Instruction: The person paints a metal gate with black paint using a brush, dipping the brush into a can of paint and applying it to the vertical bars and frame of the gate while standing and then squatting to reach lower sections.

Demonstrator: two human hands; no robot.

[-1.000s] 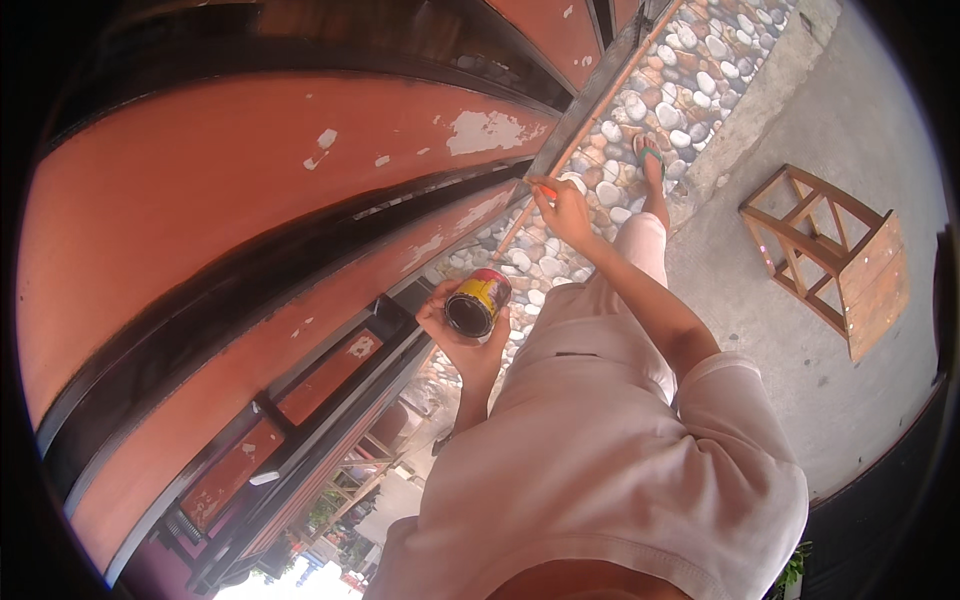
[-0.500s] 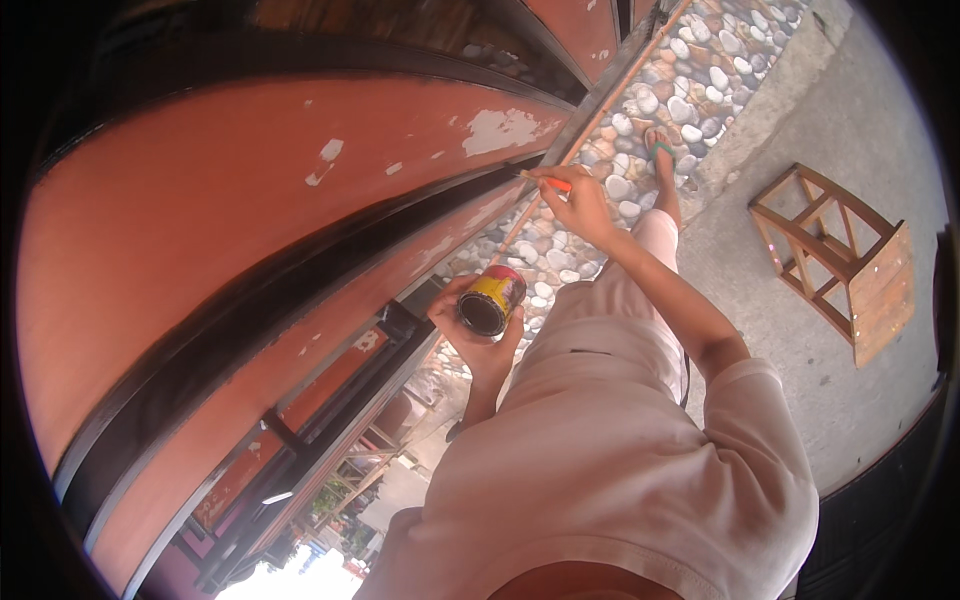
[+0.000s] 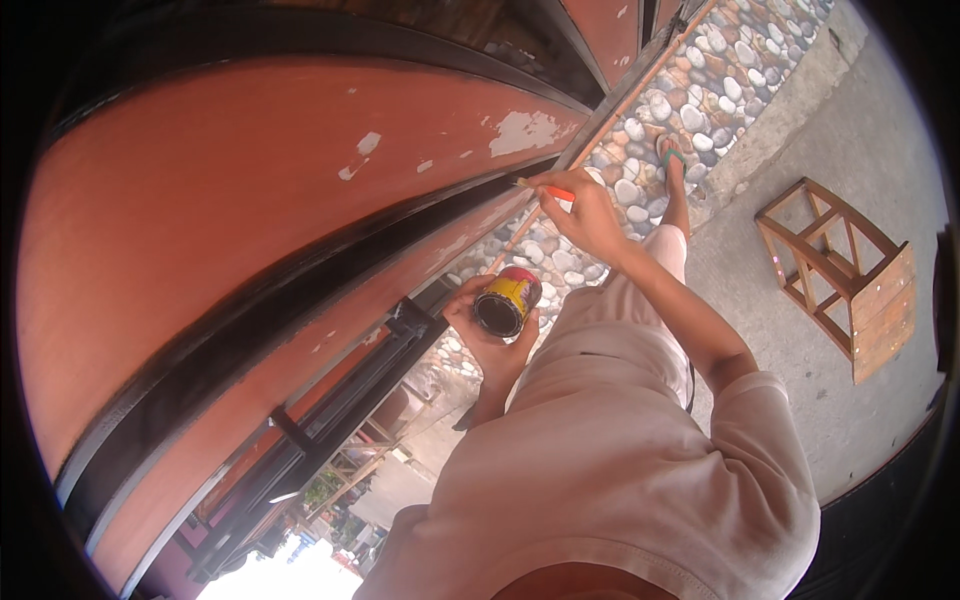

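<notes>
The big red gate (image 3: 250, 230) with its black bar (image 3: 300, 310) fills the whole left side, so no hand can go that way. The pebble wall (image 3: 690, 90) stands close past the gate's end. On the right the grey concrete ground (image 3: 860, 130) is open, with only a wooden stool (image 3: 840, 270) standing there.

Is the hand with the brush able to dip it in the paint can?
Probably yes: the right hand holds the brush near the open paint can, with nothing between them.
</notes>
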